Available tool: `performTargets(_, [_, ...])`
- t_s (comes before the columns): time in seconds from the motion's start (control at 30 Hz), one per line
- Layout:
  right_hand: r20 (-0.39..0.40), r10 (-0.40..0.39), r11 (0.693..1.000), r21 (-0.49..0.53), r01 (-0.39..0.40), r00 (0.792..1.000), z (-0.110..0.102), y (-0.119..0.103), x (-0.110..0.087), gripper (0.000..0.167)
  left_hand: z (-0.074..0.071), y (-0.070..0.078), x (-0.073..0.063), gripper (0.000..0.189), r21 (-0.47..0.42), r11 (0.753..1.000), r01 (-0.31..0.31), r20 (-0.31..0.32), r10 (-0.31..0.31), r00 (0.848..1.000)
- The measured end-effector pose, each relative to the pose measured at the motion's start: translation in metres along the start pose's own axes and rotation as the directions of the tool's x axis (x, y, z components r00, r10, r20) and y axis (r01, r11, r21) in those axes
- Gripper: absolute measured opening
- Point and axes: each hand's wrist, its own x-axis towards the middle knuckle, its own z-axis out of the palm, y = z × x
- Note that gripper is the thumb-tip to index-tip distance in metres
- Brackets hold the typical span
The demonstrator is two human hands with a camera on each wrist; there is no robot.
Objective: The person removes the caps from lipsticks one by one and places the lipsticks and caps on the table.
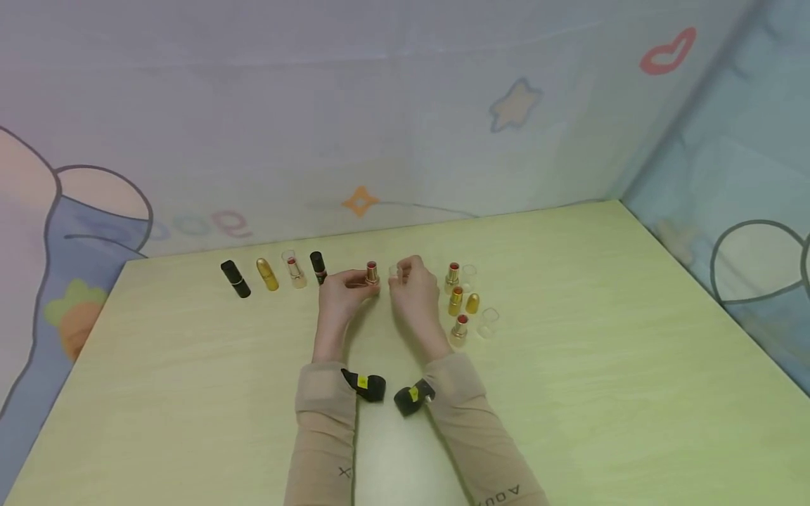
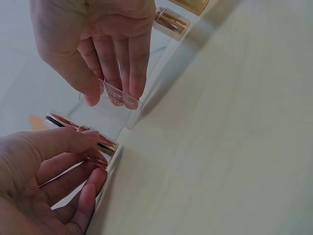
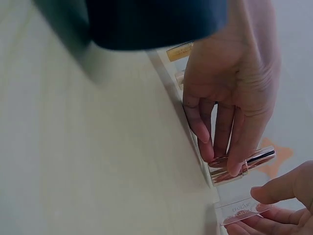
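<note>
My left hand (image 1: 338, 299) pinches a lipstick (image 1: 372, 271) with a shiny gold tube between thumb and fingers; its red tip shows at the top in the head view. In the left wrist view the lipstick (image 2: 105, 144) stands upright, its base at the tabletop. Just to the right, my right hand (image 1: 415, 295) holds a clear cap (image 2: 115, 100) with faint lettering by its sides. The cap (image 3: 239, 211) is apart from the lipstick, with a small gap between them, low over the table.
Left of the hands stand a black tube (image 1: 235, 279), a gold tube (image 1: 268, 274), a clear-capped lipstick (image 1: 294, 273) and another black tube (image 1: 318, 266). On the right are uncapped lipsticks (image 1: 460, 330), clear caps (image 1: 489, 323) and a gold cap (image 1: 472, 303). A printed curtain (image 1: 405, 140) hangs behind the table (image 1: 601, 351).
</note>
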Motion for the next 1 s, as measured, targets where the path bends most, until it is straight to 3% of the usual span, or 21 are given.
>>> performTargets(0.5, [0.021, 0.005, 1.000, -0.025, -0.005, 1.000, -0.0010, -0.0022, -0.0006, 0.026, 0.0029, -0.0022, 0.0016, 0.030, 0.028, 0.999, -0.017, -0.008, 0.017, 1.000])
performTargets(0.73, [0.049, 0.046, 0.999, -0.007, -0.046, 0.998, -0.0014, -0.0033, -0.0003, 0.041, 0.0036, -0.0027, 0.0015, 0.030, 0.024, 1.000, -0.011, -0.004, 0.011, 1.000])
performTargets(1.0, [0.046, 0.038, 0.999, -0.012, -0.037, 0.998, -0.0006, -0.0035, 0.0000, 0.045, 0.0050, -0.0035, 0.0015, 0.029, 0.043, 0.999, -0.014, -0.015, 0.015, 1.000])
